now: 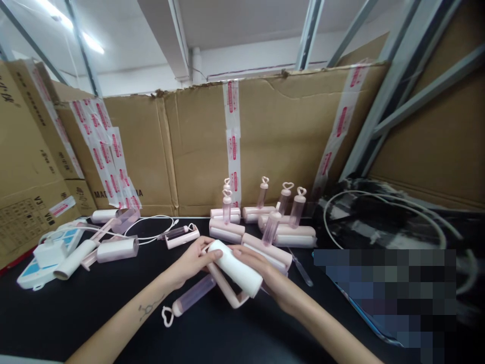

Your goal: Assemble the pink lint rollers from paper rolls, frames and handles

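Note:
Between my hands is a lint roller with a pale pink frame (226,293) and a white sticky roll (235,270). My left hand (199,260) grips its far left end, the thumb over the end of the roll. Along the roll's right side my right hand (261,265) is wrapped, its fingertips partly hidden. The roll sits at an angle to the frame, whose near end shows beside it. A translucent mauve handle (195,296) with a heart loop points to the lower left; whether it joins this frame I cannot tell.
Several lint rollers (299,235) stand behind, handles upright. One small roller (182,237) lies left of them. Further left are loose rollers (117,248), a white cable and a power strip (26,273). Cardboard (197,151) walls the back; a cable coil (329,222) is at right.

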A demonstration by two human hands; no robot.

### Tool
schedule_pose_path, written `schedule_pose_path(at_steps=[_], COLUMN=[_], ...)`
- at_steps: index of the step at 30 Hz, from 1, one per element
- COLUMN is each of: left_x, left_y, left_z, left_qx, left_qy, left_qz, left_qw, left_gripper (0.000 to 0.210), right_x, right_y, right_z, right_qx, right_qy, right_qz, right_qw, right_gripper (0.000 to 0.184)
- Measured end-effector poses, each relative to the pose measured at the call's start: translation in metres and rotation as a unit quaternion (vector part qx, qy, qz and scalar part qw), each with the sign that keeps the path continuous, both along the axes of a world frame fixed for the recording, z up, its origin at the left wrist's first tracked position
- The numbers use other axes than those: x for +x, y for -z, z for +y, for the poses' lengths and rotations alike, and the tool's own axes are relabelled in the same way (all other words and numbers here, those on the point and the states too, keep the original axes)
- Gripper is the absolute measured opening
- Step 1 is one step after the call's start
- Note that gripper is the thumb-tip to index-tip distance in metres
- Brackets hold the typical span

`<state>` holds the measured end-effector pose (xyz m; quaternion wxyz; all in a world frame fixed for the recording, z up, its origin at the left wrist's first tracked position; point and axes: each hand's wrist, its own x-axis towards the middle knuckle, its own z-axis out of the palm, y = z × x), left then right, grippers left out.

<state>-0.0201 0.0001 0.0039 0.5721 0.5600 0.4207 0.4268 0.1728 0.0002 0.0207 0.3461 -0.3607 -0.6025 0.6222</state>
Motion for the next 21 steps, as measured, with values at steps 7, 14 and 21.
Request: schedule_pose_path(at_steps=[7,14,21], left_x=[0.0,0.005,-0.008], left_y=[-0.005,-0.008,-0.002], left_z=[-0.007,-0.014,0.001], left_qx=[-0.048,-0.057,-0.09], left_qy=[0.037,-0.01,-0.06], left_qz=[-0.087,-0.025,-0.136], left_qw=[0.994,0.998,0.985], left_gripper=[0.037,0.049,0.04], right_x=[0.002,0.0,0.0], right_y=[-0.004,0.008,0.012], right_z=[-0.001,-0.002,0.007], right_qx=[0.038,-0.018,0.052], right_qy=[-0.028,-0.007,0.026], right_qz=[-0.036,-0.008,-0.018], right_qw=[0.998,1.0,0.998], right_gripper=[0.037,0.045,0.047])
